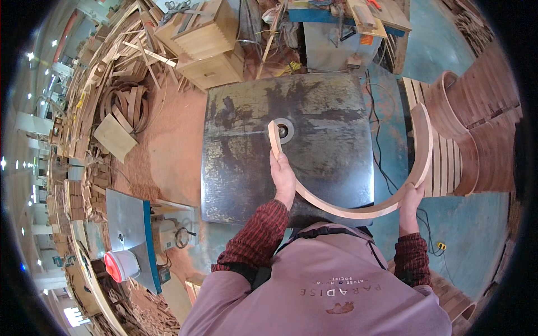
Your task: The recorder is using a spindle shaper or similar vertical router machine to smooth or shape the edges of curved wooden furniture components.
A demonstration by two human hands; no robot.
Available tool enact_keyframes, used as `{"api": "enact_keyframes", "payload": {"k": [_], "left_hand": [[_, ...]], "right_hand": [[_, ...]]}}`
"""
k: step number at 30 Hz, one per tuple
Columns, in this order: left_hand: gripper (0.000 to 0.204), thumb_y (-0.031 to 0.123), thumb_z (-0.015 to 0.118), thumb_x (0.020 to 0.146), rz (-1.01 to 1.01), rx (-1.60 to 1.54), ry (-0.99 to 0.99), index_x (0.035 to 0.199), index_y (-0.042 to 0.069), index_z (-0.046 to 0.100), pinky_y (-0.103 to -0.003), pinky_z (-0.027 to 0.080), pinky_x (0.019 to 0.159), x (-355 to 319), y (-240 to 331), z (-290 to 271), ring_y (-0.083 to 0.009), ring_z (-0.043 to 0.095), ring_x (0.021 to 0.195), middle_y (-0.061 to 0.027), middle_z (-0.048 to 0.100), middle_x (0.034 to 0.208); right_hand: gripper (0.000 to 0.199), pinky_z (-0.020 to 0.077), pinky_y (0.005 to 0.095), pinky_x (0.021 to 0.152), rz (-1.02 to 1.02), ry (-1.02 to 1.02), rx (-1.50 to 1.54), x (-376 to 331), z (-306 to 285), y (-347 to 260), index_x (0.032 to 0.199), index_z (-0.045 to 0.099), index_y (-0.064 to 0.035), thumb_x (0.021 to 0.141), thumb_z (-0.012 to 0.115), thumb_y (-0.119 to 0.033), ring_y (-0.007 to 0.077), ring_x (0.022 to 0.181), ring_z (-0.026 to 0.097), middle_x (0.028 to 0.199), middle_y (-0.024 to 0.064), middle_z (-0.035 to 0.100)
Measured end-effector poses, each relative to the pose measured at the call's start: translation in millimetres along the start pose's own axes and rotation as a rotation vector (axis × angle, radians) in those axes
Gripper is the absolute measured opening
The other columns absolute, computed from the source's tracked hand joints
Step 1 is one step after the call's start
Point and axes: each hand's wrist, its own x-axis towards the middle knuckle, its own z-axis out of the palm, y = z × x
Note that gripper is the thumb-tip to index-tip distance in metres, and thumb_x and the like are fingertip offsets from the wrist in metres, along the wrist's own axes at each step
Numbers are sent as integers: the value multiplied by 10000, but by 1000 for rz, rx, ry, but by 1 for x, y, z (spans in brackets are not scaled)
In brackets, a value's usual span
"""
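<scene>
A curved wooden piece (pixel 358 212), pale and bent into a wide half-ring, spans between my two hands. My left hand (pixel 282 175) grips it near its left end, over the metal machine table (pixel 241 162). That end stands close beside the round spindle opening (pixel 284 130) in the tabletop. Farther along the curve, to the right of the table, my right hand (pixel 411 197) is closed around the wood. Beyond that hand the piece arcs up to its free right end.
Stacked curved wooden parts (pixel 482 134) stand on a slatted pallet (pixel 445 162) at right. Dark cables (pixel 378 145) run along the floor beside the table. A wooden cabinet (pixel 210 67) is at the far left, and a white bucket (pixel 128 264) with a red lid sits on another machine table at left.
</scene>
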Motion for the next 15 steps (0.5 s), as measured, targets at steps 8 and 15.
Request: {"api": "enact_keyframes", "payload": {"k": [8,15], "left_hand": [[445,260,408,1126,32,46,-11,1495,17,461,-341,445,980,14,4,5,-194,553,1110,-94,601,1226],[503,248,437,1112,66,40,4,1508,-59,402,-356,440,1012,35,-4,10,-254,566,1134,-158,599,1243]], "right_hand": [[602,483,297,828,4,-13,-27,14,-2,19,1469,433,15,870,462,66,178,961,566,1151,88,547],[608,480,332,905,46,9,33,3,21,-9,1459,448,17,853,495,34,196,1034,567,1180,109,559]]}}
